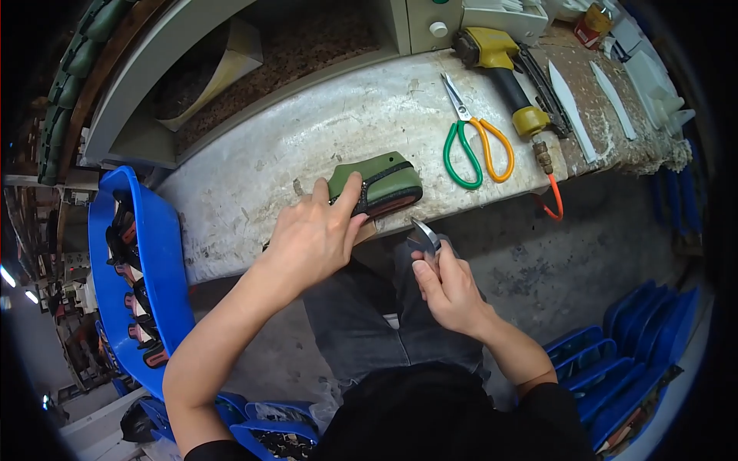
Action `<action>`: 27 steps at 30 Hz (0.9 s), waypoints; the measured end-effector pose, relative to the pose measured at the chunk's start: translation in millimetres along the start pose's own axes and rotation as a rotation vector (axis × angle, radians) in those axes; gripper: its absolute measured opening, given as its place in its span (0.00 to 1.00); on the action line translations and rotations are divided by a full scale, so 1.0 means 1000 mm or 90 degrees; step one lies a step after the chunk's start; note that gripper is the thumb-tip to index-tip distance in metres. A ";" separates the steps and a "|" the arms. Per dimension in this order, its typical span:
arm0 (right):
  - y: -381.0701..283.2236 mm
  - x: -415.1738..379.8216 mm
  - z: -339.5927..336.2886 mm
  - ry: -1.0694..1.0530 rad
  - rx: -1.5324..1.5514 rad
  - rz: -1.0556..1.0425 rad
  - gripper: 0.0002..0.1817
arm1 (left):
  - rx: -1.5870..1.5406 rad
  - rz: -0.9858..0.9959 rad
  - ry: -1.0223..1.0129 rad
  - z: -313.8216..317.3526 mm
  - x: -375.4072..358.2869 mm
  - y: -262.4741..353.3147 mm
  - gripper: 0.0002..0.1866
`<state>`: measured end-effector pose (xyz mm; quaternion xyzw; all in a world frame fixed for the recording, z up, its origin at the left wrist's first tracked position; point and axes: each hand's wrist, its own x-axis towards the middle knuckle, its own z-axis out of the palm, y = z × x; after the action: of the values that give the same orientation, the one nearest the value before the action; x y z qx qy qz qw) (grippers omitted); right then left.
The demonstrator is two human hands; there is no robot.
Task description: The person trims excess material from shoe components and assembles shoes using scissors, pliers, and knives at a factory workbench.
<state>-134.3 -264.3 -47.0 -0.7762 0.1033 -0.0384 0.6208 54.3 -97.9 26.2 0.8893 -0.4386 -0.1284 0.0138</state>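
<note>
A green shoe last (377, 175) with black straps and a dark sole lies on its side near the worktable's front edge. My left hand (315, 230) grips it from the left, fingers over its top and thumb by its lower side. Just off the table edge, my right hand (450, 288) is closed around pliers (427, 237) with a shiny curved metal jaw; the fingers hide most of the handles. The pliers are apart from the last. To the right on the worktable (269, 146) lie scissors (470, 134) with one green and one yellow handle loop.
A yellow-and-black air nail gun (503, 77) with an orange hose lies beyond the scissors, beside white blade-shaped strips (570, 111). A blue basin (165, 261) of shoe parts stands at the left. Blue trays (615, 353) are stacked at lower right. A grey machine housing (407, 27) borders the table's back.
</note>
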 end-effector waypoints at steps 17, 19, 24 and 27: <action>0.013 0.047 0.074 0.268 -0.091 -0.125 0.10 | -0.225 0.032 -0.031 -0.004 0.001 -0.036 0.42; 0.012 0.028 0.059 0.234 0.054 -0.032 0.11 | -0.258 0.031 0.031 0.020 -0.015 -0.052 0.41; -0.027 0.006 0.024 0.001 0.196 0.156 0.12 | -0.360 0.033 0.233 0.049 -0.032 -0.055 0.37; -0.050 0.012 0.017 -0.099 0.224 0.237 0.13 | -0.355 -0.044 0.299 0.038 -0.006 -0.023 0.34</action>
<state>-113.8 -240.1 -3.6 -0.6248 0.1878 0.1188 0.7485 59.1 -75.7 -12.3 0.8709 -0.3412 -0.0356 0.3518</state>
